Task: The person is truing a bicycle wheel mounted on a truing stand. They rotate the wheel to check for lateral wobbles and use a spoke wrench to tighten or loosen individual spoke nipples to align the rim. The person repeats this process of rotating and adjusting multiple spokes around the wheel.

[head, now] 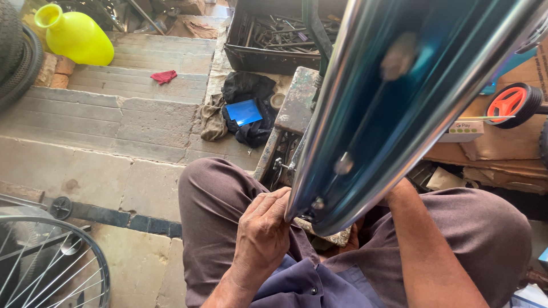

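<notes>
Blue mudguard (399, 102) (chrome-edged) gripped by left hand (264, 231); right hand's grasp hidden.

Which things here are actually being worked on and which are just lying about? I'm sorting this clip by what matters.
In hand:
- blue metal rim, held across the lap
- left hand, touching the rim's lower edge
- right hand, mostly hidden under the rim

Lying about:
- yellow jug
- red rag
- tray of tools
- blue card on dark cloth
- spoked wheel
- orange toy wheel
</notes>
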